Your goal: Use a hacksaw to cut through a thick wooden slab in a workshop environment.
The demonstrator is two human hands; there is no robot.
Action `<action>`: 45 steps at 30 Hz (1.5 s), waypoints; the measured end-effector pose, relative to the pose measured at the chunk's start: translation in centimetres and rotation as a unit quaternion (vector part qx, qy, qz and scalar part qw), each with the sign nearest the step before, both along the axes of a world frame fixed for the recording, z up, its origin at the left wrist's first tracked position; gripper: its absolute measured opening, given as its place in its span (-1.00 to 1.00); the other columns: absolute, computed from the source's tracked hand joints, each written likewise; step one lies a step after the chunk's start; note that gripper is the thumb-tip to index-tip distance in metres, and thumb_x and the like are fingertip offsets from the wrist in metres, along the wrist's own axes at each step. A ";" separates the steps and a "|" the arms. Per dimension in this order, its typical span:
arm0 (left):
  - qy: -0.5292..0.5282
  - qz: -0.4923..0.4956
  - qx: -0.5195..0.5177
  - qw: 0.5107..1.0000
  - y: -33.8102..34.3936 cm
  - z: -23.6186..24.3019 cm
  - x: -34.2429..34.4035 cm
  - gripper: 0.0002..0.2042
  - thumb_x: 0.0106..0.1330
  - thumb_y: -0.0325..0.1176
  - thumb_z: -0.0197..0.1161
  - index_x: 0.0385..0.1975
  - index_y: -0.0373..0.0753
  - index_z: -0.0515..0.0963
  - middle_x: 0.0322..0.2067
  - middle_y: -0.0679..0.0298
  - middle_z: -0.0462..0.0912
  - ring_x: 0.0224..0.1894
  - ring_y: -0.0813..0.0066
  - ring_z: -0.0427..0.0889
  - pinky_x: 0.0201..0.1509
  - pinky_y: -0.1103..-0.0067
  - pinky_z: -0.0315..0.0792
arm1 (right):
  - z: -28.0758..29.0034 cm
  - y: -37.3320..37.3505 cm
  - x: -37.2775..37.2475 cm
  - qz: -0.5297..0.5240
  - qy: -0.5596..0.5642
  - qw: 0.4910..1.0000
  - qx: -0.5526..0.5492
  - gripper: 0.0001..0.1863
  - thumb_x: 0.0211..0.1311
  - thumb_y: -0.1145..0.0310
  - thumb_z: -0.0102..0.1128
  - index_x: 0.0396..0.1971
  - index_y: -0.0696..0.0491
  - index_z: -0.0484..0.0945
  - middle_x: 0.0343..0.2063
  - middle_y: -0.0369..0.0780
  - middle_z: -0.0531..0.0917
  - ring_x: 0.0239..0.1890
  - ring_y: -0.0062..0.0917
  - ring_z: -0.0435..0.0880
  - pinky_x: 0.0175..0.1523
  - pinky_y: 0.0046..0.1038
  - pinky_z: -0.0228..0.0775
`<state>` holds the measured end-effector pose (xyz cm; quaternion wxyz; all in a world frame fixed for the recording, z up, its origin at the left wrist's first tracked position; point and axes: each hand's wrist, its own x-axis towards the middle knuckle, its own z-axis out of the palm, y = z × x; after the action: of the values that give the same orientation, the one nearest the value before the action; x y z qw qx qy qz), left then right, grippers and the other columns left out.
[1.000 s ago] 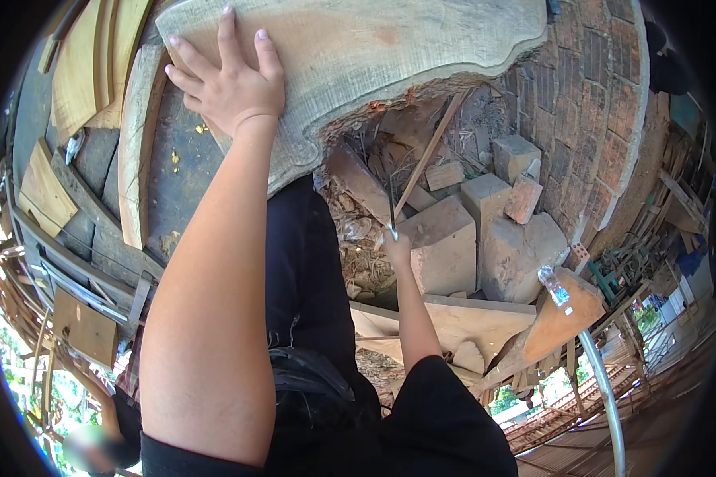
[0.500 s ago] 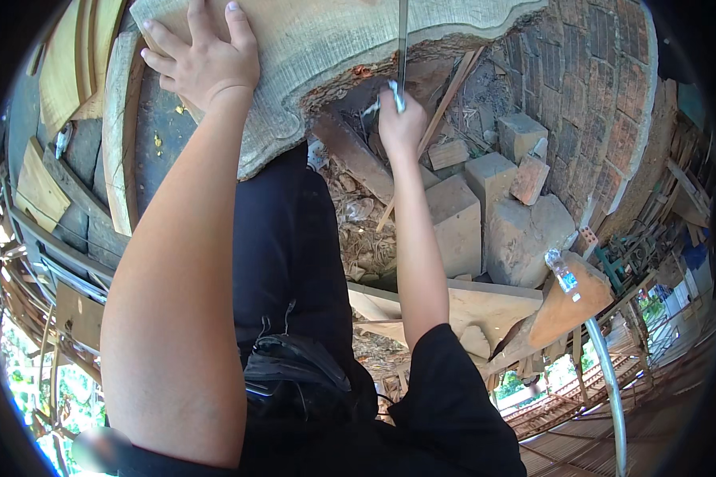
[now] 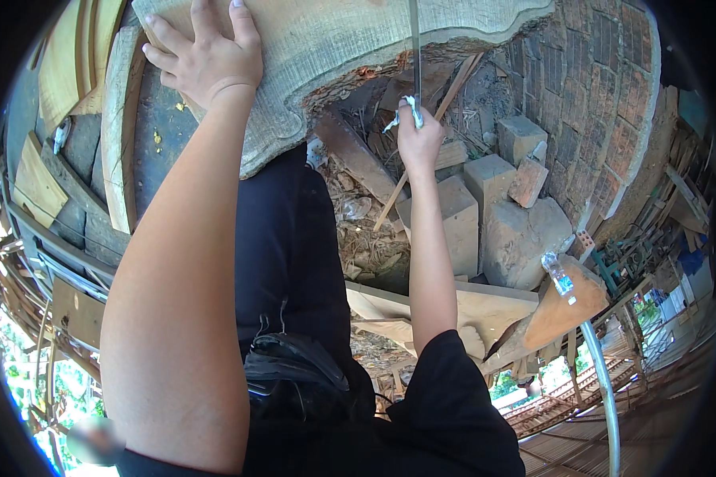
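My left hand (image 3: pixel 215 62) lies flat with spread fingers on a thick, rough-edged wooden slab (image 3: pixel 326 49) at the top. My right hand (image 3: pixel 422 145), below the slab's bark edge, is closed round the lower end of a long thin metal strip (image 3: pixel 416 48). White wrapping (image 3: pixel 411 110) shows at the grip. Upright in the picture, the strip crosses the slab's edge and runs out at the top. I cannot tell whether it touches the wood, and its far end is out of view.
Stone and concrete blocks (image 3: pixel 445 219) stand right of my leg, beside a curved brick wall (image 3: pixel 593 91). A reddish plank (image 3: pixel 358 155) leans under the slab. A plastic bottle (image 3: pixel 561 278) lies on a wood piece at right. Curved boards (image 3: pixel 123 127) lie at left.
My right hand has moved toward me and a little to the right, drawing the metal strip with it. The left hand stays on the slab.
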<state>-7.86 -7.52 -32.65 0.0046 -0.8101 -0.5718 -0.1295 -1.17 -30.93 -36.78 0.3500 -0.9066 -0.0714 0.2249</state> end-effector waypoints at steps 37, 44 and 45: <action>-0.004 0.006 -0.023 1.000 0.0 0.5 0.1 -0.53 0.17 -0.05 0.01 0.14 0.18 0.25 0.25 0.06 0.00 0.24 -0.09 0.01 0.19 0.20 0.08 | 11.9 -12.2 -11.6 -0.012 0.238 0.962 -0.133 -0.62 0.18 0.16 0.05 -0.59 0.21 0.49 -0.81 -0.19 0.42 -0.71 -0.56 0.39 -0.54 -0.44 0.20; -0.008 0.003 -0.017 1.000 0.2 0.3 0.0 -0.53 0.16 -0.05 0.03 0.13 0.19 0.26 0.26 0.08 -0.01 0.24 -0.09 0.02 0.18 0.19 0.09 | 10.1 -6.8 -8.8 0.049 0.235 0.952 -0.188 -0.59 0.17 0.19 0.03 -0.65 0.27 0.42 -0.82 -0.13 0.35 -0.72 -0.51 0.29 -0.54 -0.40 0.17; -0.006 0.005 -0.016 1.000 0.3 0.3 0.0 -0.53 0.16 -0.05 0.03 0.13 0.19 0.26 0.26 0.08 -0.01 0.24 -0.09 0.02 0.18 0.19 0.09 | 10.0 -6.8 -8.9 0.051 0.236 0.952 -0.188 -0.59 0.17 0.19 0.03 -0.65 0.27 0.42 -0.82 -0.13 0.35 -0.72 -0.51 0.29 -0.54 -0.40 0.17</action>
<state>-7.89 -7.25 -32.35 -0.0117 -0.8066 -0.5776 -0.1252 -10.06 -37.77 -26.73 0.1684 -0.8722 0.0105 0.4592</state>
